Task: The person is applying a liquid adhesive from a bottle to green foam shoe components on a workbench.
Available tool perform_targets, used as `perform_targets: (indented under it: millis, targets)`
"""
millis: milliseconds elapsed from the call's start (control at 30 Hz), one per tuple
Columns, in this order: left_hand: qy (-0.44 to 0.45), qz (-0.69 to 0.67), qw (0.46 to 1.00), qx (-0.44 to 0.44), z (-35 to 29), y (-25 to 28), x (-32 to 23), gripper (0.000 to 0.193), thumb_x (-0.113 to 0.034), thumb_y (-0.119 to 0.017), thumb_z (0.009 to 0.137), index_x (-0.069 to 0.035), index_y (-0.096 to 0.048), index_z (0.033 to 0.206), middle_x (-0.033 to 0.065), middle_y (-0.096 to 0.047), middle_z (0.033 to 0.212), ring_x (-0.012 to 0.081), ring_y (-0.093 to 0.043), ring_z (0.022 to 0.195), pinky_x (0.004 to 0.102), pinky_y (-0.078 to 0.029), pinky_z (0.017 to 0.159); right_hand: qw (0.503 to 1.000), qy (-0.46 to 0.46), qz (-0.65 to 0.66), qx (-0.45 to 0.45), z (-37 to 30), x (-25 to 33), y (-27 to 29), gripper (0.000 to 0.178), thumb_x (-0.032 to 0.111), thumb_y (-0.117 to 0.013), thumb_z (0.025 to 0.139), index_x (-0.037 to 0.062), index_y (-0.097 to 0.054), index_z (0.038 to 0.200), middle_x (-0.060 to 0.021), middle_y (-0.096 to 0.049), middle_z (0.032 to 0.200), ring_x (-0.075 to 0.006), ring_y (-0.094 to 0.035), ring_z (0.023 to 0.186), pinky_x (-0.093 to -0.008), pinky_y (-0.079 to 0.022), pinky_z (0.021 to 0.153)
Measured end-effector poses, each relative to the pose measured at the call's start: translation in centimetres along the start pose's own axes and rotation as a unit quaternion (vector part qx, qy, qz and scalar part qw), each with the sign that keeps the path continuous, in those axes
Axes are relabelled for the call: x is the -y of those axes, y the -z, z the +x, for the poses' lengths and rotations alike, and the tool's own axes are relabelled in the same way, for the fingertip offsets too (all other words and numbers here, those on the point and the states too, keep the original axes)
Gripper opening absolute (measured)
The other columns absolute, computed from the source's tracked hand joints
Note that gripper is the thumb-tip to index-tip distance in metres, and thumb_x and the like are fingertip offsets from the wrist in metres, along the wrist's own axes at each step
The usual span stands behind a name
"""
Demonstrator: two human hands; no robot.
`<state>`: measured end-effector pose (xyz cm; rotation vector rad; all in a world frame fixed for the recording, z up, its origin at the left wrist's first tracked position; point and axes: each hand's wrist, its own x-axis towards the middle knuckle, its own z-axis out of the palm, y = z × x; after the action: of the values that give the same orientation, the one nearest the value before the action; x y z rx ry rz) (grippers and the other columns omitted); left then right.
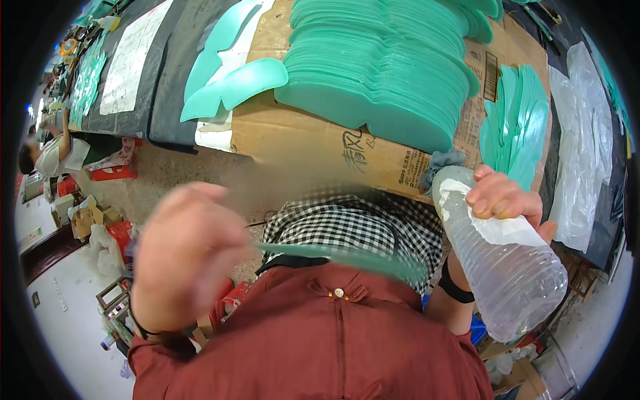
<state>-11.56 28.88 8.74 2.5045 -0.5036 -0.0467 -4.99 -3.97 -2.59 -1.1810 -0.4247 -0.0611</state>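
My left hand (193,253), smeared by motion, is closed at one end of a thin green sheet piece (340,257). The blurred piece stretches sideways in front of my body, seen nearly edge-on. My right hand (507,200) is wrapped round a clear ribbed plastic bottle (513,287) with a torn white label. The bottle lies tilted, its wide end toward me and its greyish end near the table edge. Beyond my hands a tall stack of green shaped sheets (380,73) sits on flattened cardboard (293,130).
Two loose green pieces (233,87) lie left of the stack. A fanned pile of green pieces (513,120) is at the right, beside clear plastic film (580,153). A grey-blue rag (443,163) sits at the cardboard's near edge. Another person (57,157) is far left.
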Motion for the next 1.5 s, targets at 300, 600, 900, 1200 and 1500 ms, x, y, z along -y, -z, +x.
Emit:
perform_targets:
  millis: [300,600,900,1200,1500]
  targets:
    - [-0.17,0.147,0.953,-0.202,1.6,-4.5,5.3,0.017,-0.005,-0.067,0.09,-0.009,-0.058,0.104,0.0114,-0.071,0.103,0.0281,-0.059,0.095,0.0515,-0.046,0.095,0.972,0.077,0.172,-0.139,-0.1,2.4,1.6,0.04,0.037,-0.033,0.107,0.013,-0.055,0.085,-0.0038,-0.058,0.078,-0.0221,-0.054,0.082,-0.0468,-0.037,0.101]
    - [-0.277,0.152,0.941,-0.119,4.3,-9.7,10.1,0.019,-0.017,-0.071,0.078,-0.019,-0.062,0.095,-0.0052,-0.07,0.109,0.0217,-0.058,0.102,0.0492,-0.042,0.103,0.982,0.126,0.064,-0.125,-0.8,7.0,2.6,0.033,0.033,-0.042,0.104,0.0156,-0.063,0.087,-0.0026,-0.062,0.078,-0.0209,-0.055,0.083,-0.0458,-0.036,0.106]
    - [-0.168,0.152,0.971,-0.078,3.5,-11.0,10.3,0.022,-0.015,-0.071,0.08,-0.019,-0.067,0.101,-0.0036,-0.065,0.108,0.0219,-0.058,0.106,0.0516,-0.036,0.114,0.99,-0.038,0.067,0.122,1.4,-0.5,-3.0,0.076,0.05,-0.009,0.109,0.0029,-0.066,0.09,-0.0154,-0.067,0.077,-0.0288,-0.062,0.068,-0.0426,-0.047,0.081]
    - [0.039,-0.029,0.974,-0.22,0.3,-10.8,9.7,0.03,-0.014,-0.073,0.076,-0.011,-0.07,0.105,0.0044,-0.065,0.107,0.028,-0.058,0.108,0.0519,-0.038,0.111,0.904,-0.318,0.275,-0.08,8.4,-5.1,-13.6,0.059,0.046,-0.032,0.109,-0.0016,-0.064,0.094,-0.0134,-0.063,0.082,-0.0222,-0.055,0.073,-0.0362,-0.049,0.071]
    - [0.156,0.039,0.934,-0.318,-5.2,-7.7,13.5,0.019,0.003,-0.069,0.088,-0.004,-0.071,0.105,0.0101,-0.066,0.109,0.0278,-0.062,0.104,0.0396,-0.045,0.1,0.923,-0.282,0.192,0.176,7.4,-3.8,-10.0,0.066,0.049,-0.028,0.11,-0.0001,-0.062,0.083,-0.0133,-0.054,0.063,-0.0245,-0.046,0.065,-0.038,-0.04,0.061]
